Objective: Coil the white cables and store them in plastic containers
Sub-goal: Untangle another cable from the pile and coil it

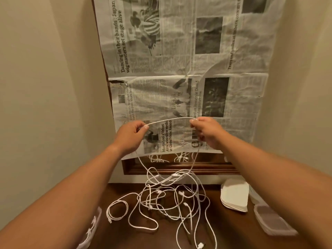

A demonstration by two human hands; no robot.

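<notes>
I see the left hand (132, 135) raised above the tangle of white cables (170, 198), thumb and curled fingers pinching one white cable (168, 120). The right hand (206, 133) is up at the same height above the tangle, pinching the same cable between its fingertips. Between the two hands the cable runs in a shallow upward arc. From each hand a strand drops straight down into the tangle, so most of this cable's length is in the air and its lower part is lost among the others.

The tangle lies loose on the dark wooden tabletop (161, 238), with several plug ends showing in it and one loop spread out to its left. To the right of the tangle stands a white stack (235, 196); I cannot tell what it is made of. Further right of the tangle sits a clear plastic container (273, 221) with its lid on. To the left of the tangle, half hidden by the left forearm, is another clear container (91, 229) with something white in it that I cannot make out.

Behind the tangle a brown wooden frame (179, 168) rises from the tabletop, and a sheet of newspaper (179, 69) hangs over most of it.
</notes>
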